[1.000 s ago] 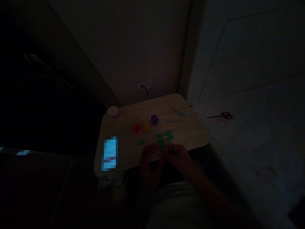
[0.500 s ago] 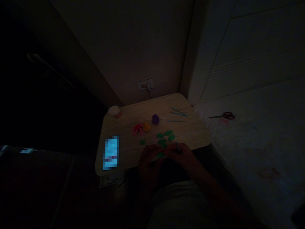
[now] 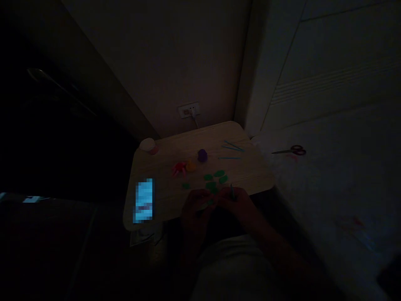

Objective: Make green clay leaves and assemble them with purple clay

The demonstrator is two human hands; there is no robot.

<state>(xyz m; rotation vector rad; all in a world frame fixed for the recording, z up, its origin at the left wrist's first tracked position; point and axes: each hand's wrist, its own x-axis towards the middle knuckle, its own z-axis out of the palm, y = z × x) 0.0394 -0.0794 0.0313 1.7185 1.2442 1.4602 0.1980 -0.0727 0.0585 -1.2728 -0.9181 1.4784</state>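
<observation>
In dim light, my left hand point(image 3: 194, 209) is closed on a flat green clay piece point(image 3: 206, 205) at the table's near edge. My right hand point(image 3: 233, 200) pinches a thin stick-like tool point(image 3: 232, 191), which pokes up above the fingers. Its fingertips come close to the green piece; whether they touch it I cannot tell. Just beyond the hands lie several leaf-shaped green pieces point(image 3: 219, 173), with a smaller green lump point(image 3: 186, 185) to the left. Farther back sit a red-and-pink clay shape with prongs point(image 3: 179, 168), an orange lump point(image 3: 191, 167) and a purple lump point(image 3: 202, 155).
Three thin blue sticks point(image 3: 229, 158) lie at the back right of the wooden table point(image 3: 175, 146). A white tub point(image 3: 148, 146) stands at the back left, a lit phone point(image 3: 144, 200) at the front left. Scissors point(image 3: 296, 150) rest on a pale surface to the right.
The green piece in my left hand has tilted and shows a narrower face. My right fingers have shifted slightly beside it. The whole view has drifted a little, and the table items stay in place.
</observation>
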